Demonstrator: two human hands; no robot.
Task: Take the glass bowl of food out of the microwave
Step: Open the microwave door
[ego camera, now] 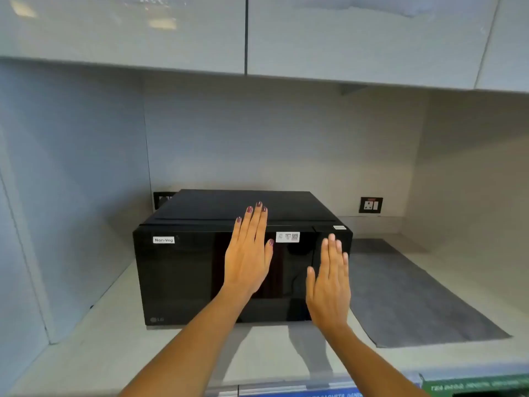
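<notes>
From the head camera I see a black LG microwave (200,270) sitting on a pale countertop (100,339), set into an alcove under glossy white wall cabinets (123,30). Its door (183,279) is closed, and the dark glass gives me no view inside, so I cannot tell where the glass bowl of food is; it does not show anywhere in view. My left hand (248,253) is raised in front of the door, back toward me, fingers (259,222) straight and close together, tips reaching up over the top front edge of the oven; nails painted dark red. It holds nothing. My right hand (329,285) is lower and to the right, in front of the door's right end and the control strip, also flat with fingers extended and empty; it looks slightly motion-blurred. Whether either hand touches the door I cannot tell. A white label reading "Non-Veg" (163,240) sits at the door's upper left. A second white sticker with small icons and a QR code (287,236) sits between the two hands, near the top of the door. A grey mat (415,299) lies on the counter just right of the microwave. A black wall socket with a switch (370,205) is on the back wall, right of the oven; another dark plate (161,199) peeks out behind its left rear corner.
</notes>
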